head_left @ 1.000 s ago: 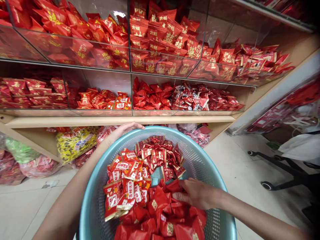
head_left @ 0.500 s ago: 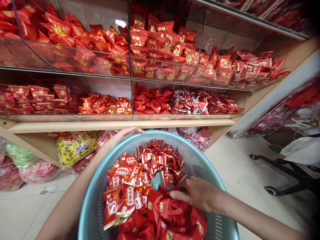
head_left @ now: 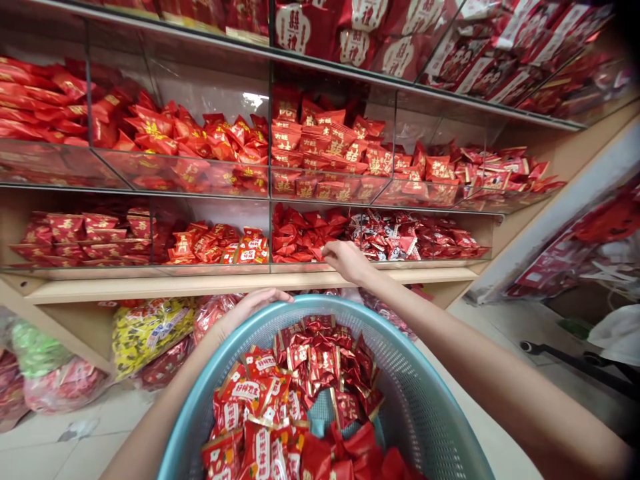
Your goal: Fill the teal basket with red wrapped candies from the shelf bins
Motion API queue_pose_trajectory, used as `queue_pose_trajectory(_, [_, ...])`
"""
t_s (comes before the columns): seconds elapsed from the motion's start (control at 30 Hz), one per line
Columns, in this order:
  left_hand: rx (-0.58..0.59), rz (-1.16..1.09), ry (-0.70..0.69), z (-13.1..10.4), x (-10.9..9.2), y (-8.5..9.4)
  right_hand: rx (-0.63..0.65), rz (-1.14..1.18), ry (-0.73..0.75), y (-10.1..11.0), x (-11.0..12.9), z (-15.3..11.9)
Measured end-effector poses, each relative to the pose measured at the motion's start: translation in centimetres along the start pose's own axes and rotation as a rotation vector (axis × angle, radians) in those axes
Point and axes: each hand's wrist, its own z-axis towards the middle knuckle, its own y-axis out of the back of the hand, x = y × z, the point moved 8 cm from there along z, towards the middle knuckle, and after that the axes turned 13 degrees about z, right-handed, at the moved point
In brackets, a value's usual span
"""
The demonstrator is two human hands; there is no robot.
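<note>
A light-blue perforated plastic basket (head_left: 417, 363) fills the lower middle. Over its far rim lie the fingers of my left hand (head_left: 257, 305), with the forearm along its left side; the hand is closed on the rim. Inside sit orange-red packets with white labels (head_left: 247, 390), dark red shiny wrapped candies (head_left: 323, 367) and plain red packets (head_left: 355, 453). My right hand (head_left: 346, 260) is at the bottom shelf's front edge, its fingers bent together at the red wrapped candies (head_left: 305, 230). What its fingertips hold, if anything, is hidden.
Shelves with clear dividers and front panels (head_left: 200, 173) hold red packets in several compartments. A wooden ledge (head_left: 125, 287) runs below. Bagged yellow candies (head_left: 153, 333) and other bags sit under it. A black chair base (head_left: 575, 360) stands on the tiled floor at right.
My right hand has left the basket and moved up and forward to the bottom shelf. My left hand stays on the rim. The view has tilted up, showing more of the upper shelf.
</note>
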Motion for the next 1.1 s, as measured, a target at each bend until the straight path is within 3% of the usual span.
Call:
queue_pose_trajectory(0.17, [0.008,-0.013,-0.028,0.6,0.7,0.8,0.202,-0.162,0.005,-3.7,-0.5,4.8])
queue_pose_trajectory(0.33, [-0.001,-0.022,-0.03,0.3,0.6,0.7,0.285,-0.233,0.004,-5.3,-1.1,6.6])
queue_pose_trajectory(0.6, [-0.011,-0.042,-0.053,-0.1,0.3,0.9,0.265,-0.324,0.149,-5.3,-0.4,6.7])
queue_pose_trajectory(0.9, [-0.005,0.06,-0.066,0.3,1.1,1.5,0.108,-0.303,0.298,-2.5,0.4,5.7])
queue_pose_trajectory(1.1, [-0.026,0.022,-0.038,0.5,0.9,1.3,0.219,-0.301,0.222,-4.3,-0.8,6.3])
